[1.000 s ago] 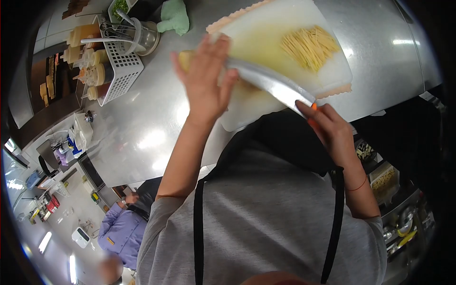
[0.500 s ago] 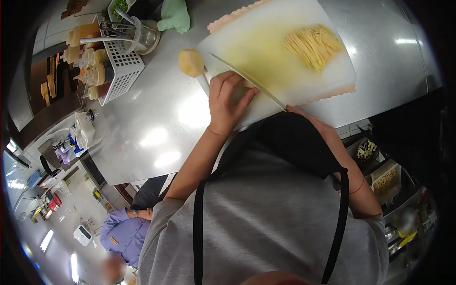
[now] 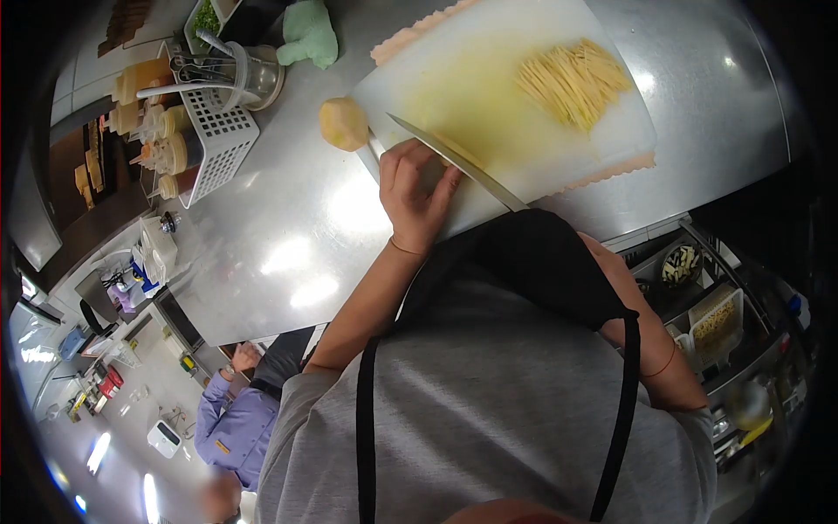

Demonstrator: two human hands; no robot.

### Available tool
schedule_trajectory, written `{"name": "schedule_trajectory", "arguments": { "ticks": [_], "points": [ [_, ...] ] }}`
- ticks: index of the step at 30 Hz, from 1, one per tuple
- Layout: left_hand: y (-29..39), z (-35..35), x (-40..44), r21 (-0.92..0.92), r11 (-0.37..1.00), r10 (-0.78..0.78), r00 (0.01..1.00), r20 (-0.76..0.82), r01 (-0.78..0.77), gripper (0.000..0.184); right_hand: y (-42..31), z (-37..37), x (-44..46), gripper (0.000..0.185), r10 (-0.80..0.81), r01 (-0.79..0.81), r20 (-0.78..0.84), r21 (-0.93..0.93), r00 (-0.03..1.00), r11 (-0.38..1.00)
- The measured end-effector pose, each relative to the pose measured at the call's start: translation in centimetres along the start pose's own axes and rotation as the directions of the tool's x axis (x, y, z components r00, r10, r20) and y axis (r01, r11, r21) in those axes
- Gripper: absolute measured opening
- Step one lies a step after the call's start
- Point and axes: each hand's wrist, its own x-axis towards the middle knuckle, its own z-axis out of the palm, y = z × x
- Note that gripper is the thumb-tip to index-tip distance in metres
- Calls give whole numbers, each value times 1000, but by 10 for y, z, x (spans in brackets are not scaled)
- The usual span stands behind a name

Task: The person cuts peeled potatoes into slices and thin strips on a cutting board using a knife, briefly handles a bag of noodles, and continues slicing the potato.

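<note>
one slip of the knife [image 3: 493, 185], angled over the cutting board [image 3: 524, 26], could nick the left hand [image 3: 414, 196] — its bent fingers sit just beside the steel, any hold hidden — and the right hand's grip is out of sight.

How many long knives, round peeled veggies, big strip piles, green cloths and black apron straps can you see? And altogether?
Long knife: 1
Round peeled veggie: 1
Big strip pile: 1
Green cloth: 1
Black apron straps: 2
Total: 6
</note>
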Motion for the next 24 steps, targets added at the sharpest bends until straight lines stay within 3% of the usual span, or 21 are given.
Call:
{"name": "schedule_trajectory", "arguments": {
  "ticks": [4,9,24],
  "points": [
    [-1,1,-1,-9,1000,-3,1000,-7,3,34,-1,-3,-2,57,18,-18,6,49,1000,999],
    [0,0,-1,-19,999,-41,999,-2,41,34,-1,-8,-4,56,17,-15,20,-101,1000,995],
    [-3,3,-2,-18,1000,2,1000,-22,-3,33,-6,-7,-5,52,-3,-1,-26,-144,1000,990]
  ]
}}
